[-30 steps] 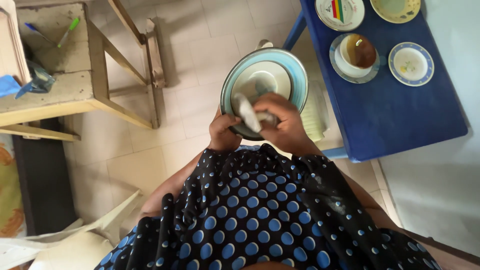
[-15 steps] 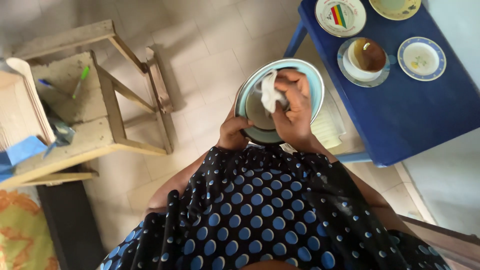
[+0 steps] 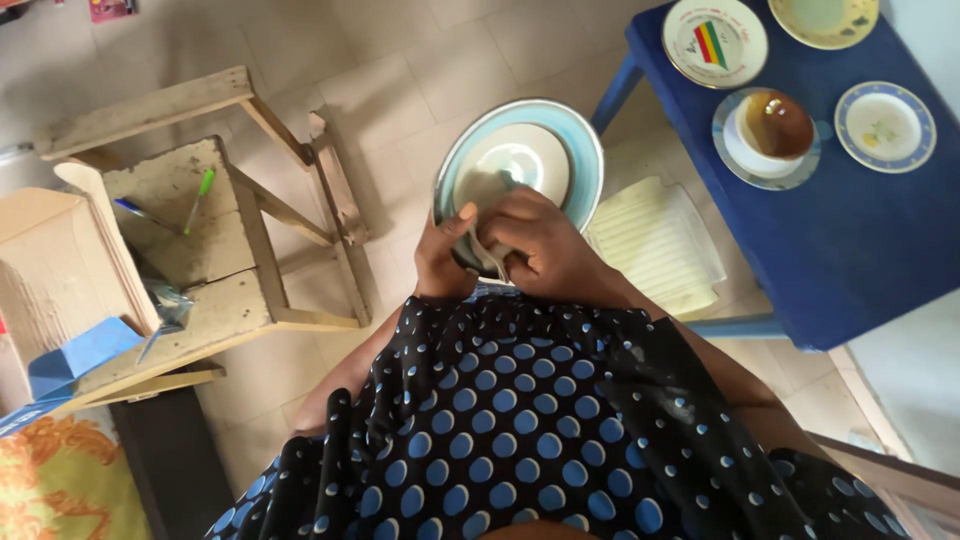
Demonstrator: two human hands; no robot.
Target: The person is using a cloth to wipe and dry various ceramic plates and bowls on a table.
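Note:
I hold a round plate (image 3: pixel 530 150) with a light blue rim and a cream centre in front of my chest. My left hand (image 3: pixel 445 250) grips its lower left edge, thumb on the rim. My right hand (image 3: pixel 545 245) presses a small white cloth (image 3: pixel 487 255) against the near part of the plate; most of the cloth is hidden under my fingers. My black dress with blue dots fills the lower part of the view.
A blue table (image 3: pixel 850 230) at the right carries a striped plate (image 3: pixel 715 40), a yellow plate (image 3: pixel 825 18), a cup on a saucer (image 3: pixel 772 128) and a small blue-rimmed plate (image 3: pixel 885 125). A wooden stool (image 3: pixel 200 240) with pens stands left. A pale mat (image 3: pixel 655 240) lies on the tiled floor.
My right hand with the cloth has slid from the plate's upper middle down to its near edge. The plate has tilted back so its cream centre shows. The camera view has shifted.

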